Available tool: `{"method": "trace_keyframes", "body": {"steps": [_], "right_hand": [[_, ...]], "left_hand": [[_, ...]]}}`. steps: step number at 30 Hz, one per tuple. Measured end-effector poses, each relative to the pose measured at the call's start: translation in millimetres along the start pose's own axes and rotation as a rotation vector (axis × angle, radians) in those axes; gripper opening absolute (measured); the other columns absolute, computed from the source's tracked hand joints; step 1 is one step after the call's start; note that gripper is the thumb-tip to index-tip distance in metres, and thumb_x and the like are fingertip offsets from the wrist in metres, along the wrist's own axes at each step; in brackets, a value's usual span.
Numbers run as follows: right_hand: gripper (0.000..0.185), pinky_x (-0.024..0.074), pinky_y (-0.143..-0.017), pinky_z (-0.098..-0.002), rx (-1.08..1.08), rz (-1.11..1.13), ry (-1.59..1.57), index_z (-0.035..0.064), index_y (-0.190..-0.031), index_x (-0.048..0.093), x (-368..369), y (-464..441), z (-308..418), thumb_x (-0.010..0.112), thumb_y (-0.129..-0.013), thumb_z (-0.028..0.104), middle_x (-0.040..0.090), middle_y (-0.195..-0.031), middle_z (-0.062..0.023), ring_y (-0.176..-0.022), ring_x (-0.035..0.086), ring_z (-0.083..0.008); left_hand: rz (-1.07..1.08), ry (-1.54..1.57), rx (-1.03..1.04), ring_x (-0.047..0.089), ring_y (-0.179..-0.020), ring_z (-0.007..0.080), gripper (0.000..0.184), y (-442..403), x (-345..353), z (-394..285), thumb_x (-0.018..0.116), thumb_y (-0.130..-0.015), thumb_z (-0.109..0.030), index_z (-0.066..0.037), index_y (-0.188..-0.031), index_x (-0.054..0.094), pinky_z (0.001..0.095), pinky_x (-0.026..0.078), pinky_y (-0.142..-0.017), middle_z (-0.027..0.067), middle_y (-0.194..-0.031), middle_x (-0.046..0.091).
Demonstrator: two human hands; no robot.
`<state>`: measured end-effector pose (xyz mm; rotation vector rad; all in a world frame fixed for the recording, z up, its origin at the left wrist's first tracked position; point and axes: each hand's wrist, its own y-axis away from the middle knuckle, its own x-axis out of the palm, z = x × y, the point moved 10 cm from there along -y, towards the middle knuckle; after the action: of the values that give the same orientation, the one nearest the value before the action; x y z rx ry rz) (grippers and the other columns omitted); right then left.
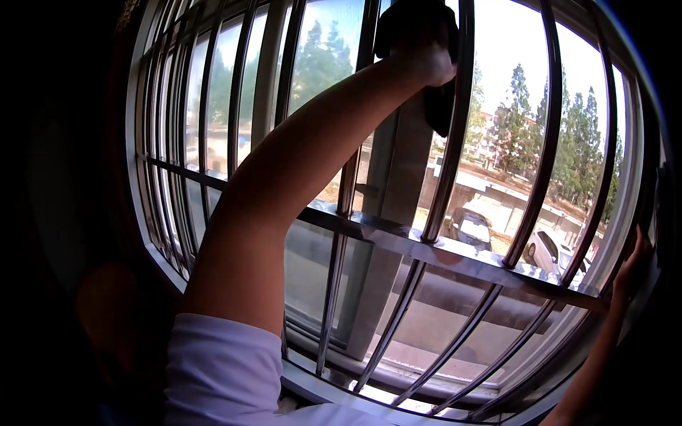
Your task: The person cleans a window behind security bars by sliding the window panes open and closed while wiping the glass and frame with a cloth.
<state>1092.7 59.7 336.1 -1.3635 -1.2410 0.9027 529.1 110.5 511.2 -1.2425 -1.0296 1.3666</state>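
Observation:
My left hand (pixel 426 60) is raised at the top centre, at the window bars, with its fingers wrapped round a dark cloth (pixel 414 27). Part of the cloth hangs below the wrist, behind a vertical metal bar (pixel 455 135). The arm reaches up from a white sleeve (pixel 224 362) at the lower left. At the right edge, my right hand (pixel 632 263) rests against the side of the window frame (pixel 618 234); its fingers are dim and partly hidden.
Vertical metal bars cross the whole window, joined by a flat horizontal rail (pixel 469 263). Behind them are a sliding glass pane (pixel 320 64) on the left and a sill at the bottom. Outside stand trees (pixel 518 106) and parked cars (pixel 470 227).

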Motion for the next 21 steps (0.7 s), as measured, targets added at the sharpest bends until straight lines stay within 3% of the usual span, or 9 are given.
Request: {"method": "trace_keyframes", "body": {"steps": [2,6,7,9,10,14,18,20,21], "right_hand": [[0.044,0.0376,-0.104,-0.0395,-0.027,-0.026,-0.019,0.0075,-0.137,0.046,0.2,2.9,-1.1,0.035,-0.095,0.006,0.054,-0.128,-0.0153,-0.122,0.049,-0.0318],[0.044,0.0369,-0.105,-0.0405,-0.011,-0.027,-0.093,0.0058,-0.137,0.045,10.5,0.5,-10.1,0.038,-0.094,0.004,0.052,-0.130,-0.0169,-0.123,0.047,-0.0330],[0.044,0.0364,-0.106,-0.0403,-0.002,0.004,-0.043,0.0059,-0.137,0.045,22.8,1.2,-20.2,0.039,-0.094,0.006,0.051,-0.133,-0.0164,-0.124,0.046,-0.0325],[0.044,0.0365,-0.106,-0.0406,-0.017,0.002,-0.073,0.0053,-0.137,0.045,23.5,2.4,-14.3,0.039,-0.094,0.006,0.051,-0.132,-0.0167,-0.124,0.047,-0.0329],[0.044,0.0366,-0.106,-0.0410,-0.033,-0.004,-0.100,0.0047,-0.137,0.045,24.2,2.1,-9.5,0.039,-0.094,0.006,0.051,-0.132,-0.0171,-0.124,0.047,-0.0333],[0.044,0.0361,-0.106,-0.0416,-0.084,-0.080,-0.072,0.0055,-0.138,0.045,24.6,1.7,-18.2,0.038,-0.095,0.010,0.051,-0.133,-0.0176,-0.125,0.046,-0.0333],[0.043,0.0384,-0.103,-0.0416,-0.069,-0.116,-0.043,0.0050,-0.136,0.047,10.1,-3.5,-15.3,0.043,-0.094,0.015,0.054,-0.129,-0.0179,-0.121,0.049,-0.0348],[0.046,0.0376,-0.104,-0.0413,0.011,-0.032,-0.061,0.0088,-0.136,0.047,23.6,2.0,-19.2,0.044,-0.090,0.005,0.055,-0.127,-0.0156,-0.120,0.049,-0.0335],[0.048,0.0373,-0.104,-0.0417,0.005,-0.029,-0.036,0.0096,-0.136,0.047,18.6,-0.1,-13.3,0.044,-0.089,0.002,0.055,-0.126,-0.0157,-0.120,0.049,-0.0339]], "left_hand": [[-0.063,0.160,-0.145,0.021,-0.139,0.0449,0.083,-9.4,-40.5,12.3,0.052,-0.089,-0.049,0.001,-0.147,0.019,0.0514,0.032,-0.110,0.0303,-0.148,0.022],[-0.223,0.246,-0.226,0.013,-0.141,0.0433,0.107,7.6,-13.8,17.0,0.062,-0.081,-0.056,-0.001,-0.151,0.002,0.0566,0.019,-0.112,0.0260,-0.154,0.008],[-0.204,-0.088,-0.142,0.014,-0.141,0.0447,0.111,13.7,8.1,11.4,0.064,-0.081,-0.056,0.003,-0.149,-0.001,0.0567,0.021,-0.111,0.0281,-0.153,0.008],[0.018,0.120,-0.131,0.012,-0.140,0.0497,0.109,68.4,7.3,4.6,0.063,-0.083,-0.057,0.003,-0.149,0.000,0.0594,0.026,-0.108,0.0322,-0.152,0.004],[-0.150,0.083,0.048,0.025,-0.127,0.0635,0.102,92.0,-2.0,-5.0,0.066,-0.081,-0.047,0.014,-0.144,0.013,0.0656,0.035,-0.098,0.0461,-0.137,0.021],[0.109,0.036,0.191,0.023,-0.127,0.0660,0.093,168.6,-4.1,-19.5,0.054,-0.089,-0.052,0.019,-0.140,0.020,0.0616,0.026,-0.108,0.0496,-0.136,0.022],[0.206,-0.165,0.266,0.024,-0.131,0.0614,0.090,212.4,-14.9,-26.5,0.056,-0.088,-0.047,0.018,-0.140,0.022,0.0527,0.037,-0.105,0.0462,-0.139,0.023],[0.444,-0.261,0.259,0.033,-0.127,0.0575,0.083,211.6,8.3,-28.4,0.058,-0.087,-0.038,0.018,-0.139,0.026,0.0466,0.047,-0.097,0.0432,-0.137,0.030],[0.298,-0.351,0.282,0.047,-0.112,0.0465,0.075,209.0,-2.3,-34.1,0.062,-0.083,-0.030,0.016,-0.135,0.031,0.0383,0.053,-0.080,0.0359,-0.126,0.040]]}}
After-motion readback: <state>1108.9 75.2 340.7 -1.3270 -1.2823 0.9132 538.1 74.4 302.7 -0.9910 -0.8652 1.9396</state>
